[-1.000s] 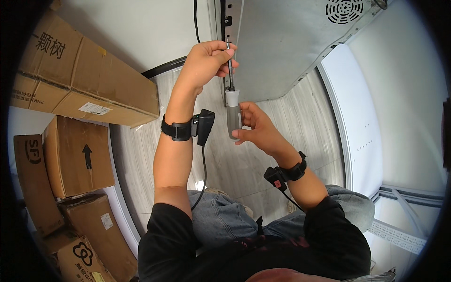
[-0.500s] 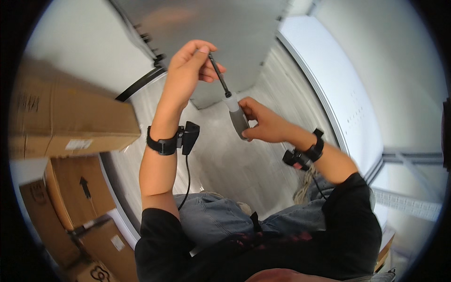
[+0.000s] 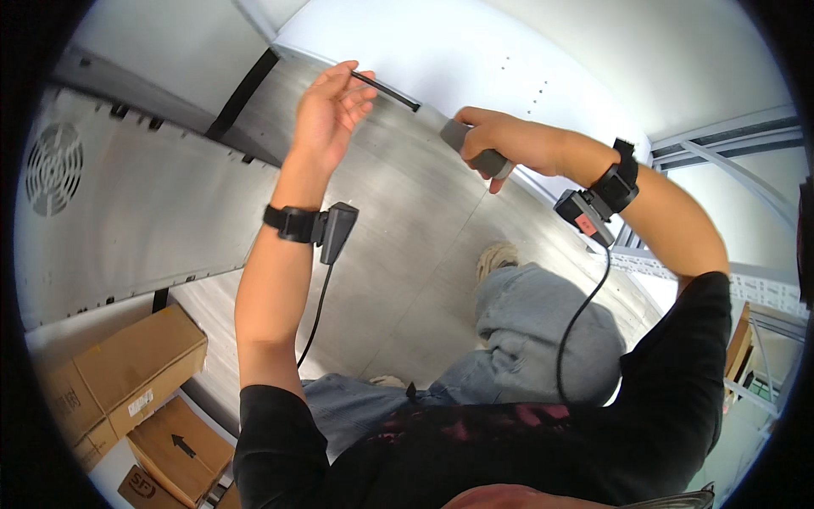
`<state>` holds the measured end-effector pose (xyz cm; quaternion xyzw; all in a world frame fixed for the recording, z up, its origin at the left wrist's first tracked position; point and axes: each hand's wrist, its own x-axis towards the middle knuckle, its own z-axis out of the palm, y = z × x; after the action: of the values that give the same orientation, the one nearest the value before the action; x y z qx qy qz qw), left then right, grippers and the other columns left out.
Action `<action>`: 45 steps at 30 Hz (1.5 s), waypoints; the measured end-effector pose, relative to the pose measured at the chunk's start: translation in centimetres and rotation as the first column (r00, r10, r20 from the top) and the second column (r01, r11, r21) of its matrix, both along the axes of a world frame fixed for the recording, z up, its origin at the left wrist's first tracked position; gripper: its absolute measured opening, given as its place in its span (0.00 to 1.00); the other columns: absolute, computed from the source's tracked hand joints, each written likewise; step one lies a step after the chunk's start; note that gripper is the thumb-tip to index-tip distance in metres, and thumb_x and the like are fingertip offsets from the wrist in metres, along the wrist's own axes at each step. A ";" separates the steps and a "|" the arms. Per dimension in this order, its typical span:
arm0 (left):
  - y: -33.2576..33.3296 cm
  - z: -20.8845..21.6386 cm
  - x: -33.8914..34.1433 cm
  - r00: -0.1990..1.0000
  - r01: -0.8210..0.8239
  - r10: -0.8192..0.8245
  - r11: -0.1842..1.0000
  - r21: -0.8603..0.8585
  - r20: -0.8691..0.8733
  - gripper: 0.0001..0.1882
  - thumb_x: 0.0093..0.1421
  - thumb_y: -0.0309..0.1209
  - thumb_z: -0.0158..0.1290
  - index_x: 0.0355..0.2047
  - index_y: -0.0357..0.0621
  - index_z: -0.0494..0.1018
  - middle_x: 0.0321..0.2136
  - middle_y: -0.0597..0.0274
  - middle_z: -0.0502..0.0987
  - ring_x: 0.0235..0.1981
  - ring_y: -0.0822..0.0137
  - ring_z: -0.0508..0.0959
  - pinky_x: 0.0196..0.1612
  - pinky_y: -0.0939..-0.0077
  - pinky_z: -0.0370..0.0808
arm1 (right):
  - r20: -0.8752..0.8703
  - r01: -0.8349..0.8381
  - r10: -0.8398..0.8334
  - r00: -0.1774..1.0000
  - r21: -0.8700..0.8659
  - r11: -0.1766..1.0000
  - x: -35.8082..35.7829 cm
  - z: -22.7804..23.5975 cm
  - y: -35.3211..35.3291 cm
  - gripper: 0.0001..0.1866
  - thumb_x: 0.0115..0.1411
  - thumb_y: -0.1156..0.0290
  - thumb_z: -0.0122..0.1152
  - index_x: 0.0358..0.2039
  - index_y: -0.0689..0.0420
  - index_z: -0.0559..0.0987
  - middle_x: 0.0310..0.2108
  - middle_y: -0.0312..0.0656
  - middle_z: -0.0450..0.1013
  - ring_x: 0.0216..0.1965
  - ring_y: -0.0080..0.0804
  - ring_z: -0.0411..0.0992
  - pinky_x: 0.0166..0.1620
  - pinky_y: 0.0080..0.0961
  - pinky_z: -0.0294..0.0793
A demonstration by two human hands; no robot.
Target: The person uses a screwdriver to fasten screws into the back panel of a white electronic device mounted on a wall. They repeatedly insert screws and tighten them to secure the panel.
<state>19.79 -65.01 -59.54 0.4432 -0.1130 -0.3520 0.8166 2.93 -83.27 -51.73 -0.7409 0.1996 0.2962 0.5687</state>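
Observation:
My right hand [image 3: 500, 140] is wrapped round the grey handle of a cordless screwdriver [image 3: 432, 117], with the thumb side toward its front. Its long dark bit [image 3: 394, 94] points up and left. At the bit's tip is my left hand [image 3: 335, 106], palm turned up; the thumb and forefinger pinch the end while the other fingers are loosely curled. Both hands are raised above the floor. Each wrist wears a black strap with a small cabled device, the left device [image 3: 338, 231] and the right device [image 3: 585, 216].
A large metal panel [image 3: 144, 212] with a round vent stands at the left. Below it are several cardboard boxes [image 3: 144, 360]. A white panel [image 3: 475, 51] edges the floor at the far side, and a metal frame [image 3: 721, 140] stands at the right. Grey flooring [image 3: 407, 254] lies below me.
My view has turned right, so the metal panel now sits at the left. The screwdriver has swung from steep to flatter, and my right hand has moved up and right.

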 end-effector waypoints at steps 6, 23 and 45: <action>-11.7 -4.4 0.2 0.988 0.060 -0.038 0.987 0.148 -0.151 0.06 0.64 0.29 0.44 0.40 0.42 0.66 0.38 0.54 0.76 0.32 0.69 0.77 0.34 0.78 0.75 | -0.010 0.150 -0.150 0.989 0.005 0.989 -0.5 -6.3 -10.6 0.18 0.60 0.51 0.52 0.34 0.55 0.71 0.21 0.33 0.66 0.20 0.18 0.65 0.19 0.16 0.67; -26.7 -15.6 0.1 0.973 0.191 -0.104 0.865 0.465 -0.207 0.07 0.61 0.28 0.50 0.38 0.41 0.72 0.28 0.67 0.74 0.31 0.75 0.73 0.36 0.81 0.71 | -0.026 0.446 -0.446 0.895 0.095 0.890 -3.7 -18.5 -21.8 0.12 0.60 0.59 0.53 0.32 0.54 0.70 0.20 0.32 0.66 0.19 0.19 0.63 0.22 0.19 0.64; -30.9 -21.9 -0.7 0.409 -0.532 -0.284 0.697 0.480 0.867 0.04 0.47 0.30 0.61 0.25 0.54 0.82 0.21 0.72 0.74 0.29 0.69 0.71 0.31 0.77 0.71 | -0.156 0.726 -0.736 0.659 0.386 0.569 -7.8 -23.8 -20.1 0.11 0.60 0.62 0.54 0.30 0.56 0.69 0.20 0.34 0.66 0.18 0.20 0.64 0.20 0.20 0.63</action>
<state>19.04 -95.89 -81.44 0.8405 -0.3529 -0.0005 0.4111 -4.84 -103.37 -75.57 -0.4560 0.4134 0.0621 0.7857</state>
